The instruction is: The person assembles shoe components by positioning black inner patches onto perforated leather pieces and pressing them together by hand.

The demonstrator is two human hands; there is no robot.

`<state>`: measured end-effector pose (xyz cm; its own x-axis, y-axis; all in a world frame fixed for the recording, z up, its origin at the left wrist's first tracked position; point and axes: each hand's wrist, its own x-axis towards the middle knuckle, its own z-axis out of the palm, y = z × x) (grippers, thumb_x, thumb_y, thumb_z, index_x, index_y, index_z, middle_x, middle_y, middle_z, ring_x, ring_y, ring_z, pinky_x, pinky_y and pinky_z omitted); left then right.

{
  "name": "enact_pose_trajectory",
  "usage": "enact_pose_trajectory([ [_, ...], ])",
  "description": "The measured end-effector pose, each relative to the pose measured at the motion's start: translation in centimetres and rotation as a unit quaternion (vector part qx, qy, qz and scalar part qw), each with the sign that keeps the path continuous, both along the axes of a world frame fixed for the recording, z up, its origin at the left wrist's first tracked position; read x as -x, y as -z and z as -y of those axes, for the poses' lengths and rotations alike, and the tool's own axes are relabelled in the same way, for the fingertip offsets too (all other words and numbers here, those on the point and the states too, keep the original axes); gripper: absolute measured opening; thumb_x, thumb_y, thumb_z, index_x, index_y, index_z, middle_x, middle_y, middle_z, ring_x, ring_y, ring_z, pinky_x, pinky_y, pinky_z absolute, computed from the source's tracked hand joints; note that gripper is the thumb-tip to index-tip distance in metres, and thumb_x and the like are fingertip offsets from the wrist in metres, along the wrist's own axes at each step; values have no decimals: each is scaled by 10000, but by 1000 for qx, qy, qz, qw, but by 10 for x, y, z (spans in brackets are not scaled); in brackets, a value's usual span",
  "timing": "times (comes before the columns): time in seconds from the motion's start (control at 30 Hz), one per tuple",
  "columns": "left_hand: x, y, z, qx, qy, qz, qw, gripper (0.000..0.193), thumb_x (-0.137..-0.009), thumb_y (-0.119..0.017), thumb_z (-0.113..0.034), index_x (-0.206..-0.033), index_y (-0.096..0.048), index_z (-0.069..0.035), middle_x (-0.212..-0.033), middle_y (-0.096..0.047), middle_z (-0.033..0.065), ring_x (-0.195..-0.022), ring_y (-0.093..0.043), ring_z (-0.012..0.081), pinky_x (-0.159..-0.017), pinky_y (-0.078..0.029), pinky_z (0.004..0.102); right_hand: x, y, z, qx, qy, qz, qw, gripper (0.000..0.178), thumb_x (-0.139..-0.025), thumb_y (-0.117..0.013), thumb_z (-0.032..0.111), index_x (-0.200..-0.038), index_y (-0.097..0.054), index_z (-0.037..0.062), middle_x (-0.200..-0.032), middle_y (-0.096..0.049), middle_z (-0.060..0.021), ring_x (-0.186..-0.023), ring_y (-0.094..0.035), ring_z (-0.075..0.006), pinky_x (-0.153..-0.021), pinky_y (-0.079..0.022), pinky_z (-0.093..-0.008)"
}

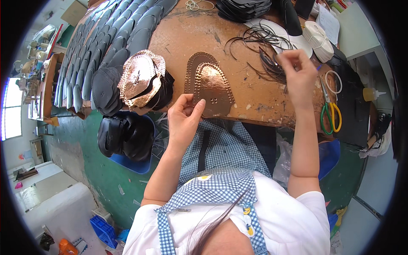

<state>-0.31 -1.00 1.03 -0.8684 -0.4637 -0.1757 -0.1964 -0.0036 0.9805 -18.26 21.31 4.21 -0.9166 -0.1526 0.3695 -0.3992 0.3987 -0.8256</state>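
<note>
the brown perforated piece (221,110) lies at the front edge of the counter (259,100), a shiny copper panel (211,78) on it. the left hand (183,119) meets the piece's lower left edge, thumb and fingers near each other; whether they pinch it, i cannot tell. the right hand (298,72) is raised beside dark strips (272,66), fingertips drawn in, grip unclear, scissors (327,100) lower to its right

Apron (223,151): blue-and-white gingham, lower centre of the frame
Straps (165,231): matching gingham, left and right
Strap motifs (250,230): rounded, yellow and white, right strap
Skirt strip (204,148): black, narrow
Shirt (282,212): white, short-sleeved
Hair (211,224): long dark strands
Hands (183,119): bare
</note>
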Motion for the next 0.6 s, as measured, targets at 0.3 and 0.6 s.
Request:
enact_pose_trajectory([
  [0.3, -6, 5, -11, -46, 25, -12, 999, 196, -1002, -553, -141, -1062, -574, 44, -906, -648, 52, -756, -640, 91, -613, -553, 239, -90, 31, 42, -7, -226, 95, 969, 178, -835, -671, -9, -1000, -723, 33, -821, -645, -82, -719, -635, -175, -659, -510, -276],
  [0.6, -3, 4, -6, -101, 76, -7, 992, 489, -1071, -333, -367, -1126, -582, 50, -959, -681, 111, -798, -687, 167, -709, -584, 290, -91, 28, 45, 20, -224, 165, 960, 132, -853, -644, -22, -973, -699, -15, -838, -644, -89, -714, -663, -182, -625, -526, -285],
])
